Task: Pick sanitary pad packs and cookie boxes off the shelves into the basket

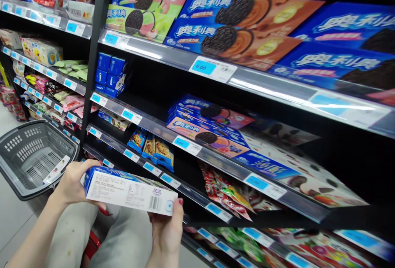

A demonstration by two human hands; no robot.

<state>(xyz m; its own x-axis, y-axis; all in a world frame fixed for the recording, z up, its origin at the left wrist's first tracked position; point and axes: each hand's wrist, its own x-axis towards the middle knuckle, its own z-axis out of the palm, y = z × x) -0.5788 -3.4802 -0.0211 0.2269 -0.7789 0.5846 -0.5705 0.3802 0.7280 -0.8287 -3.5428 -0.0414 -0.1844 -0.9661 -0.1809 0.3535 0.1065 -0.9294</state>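
Note:
A blue and white cookie box (129, 192) is held level above my lap, its white side with small print and a barcode turned toward me. My left hand (72, 183) grips the box's left end, fingers closed round it. At the right end, my right hand (168, 229) holds it from below, thumb up against the corner. Just left of my left hand stands a grey shopping basket (18, 136) with slatted sides. A pale flat package (57, 170) lies inside it.
Black shelves with price-tag rails (191, 146) fill the right side. Stacked cookie boxes (210, 138) lie on the middle shelf, with bagged snacks (226, 192) lower down. More cookie boxes (240, 33) stand on the upper shelf. Another shelf bay (46, 70) runs behind the basket.

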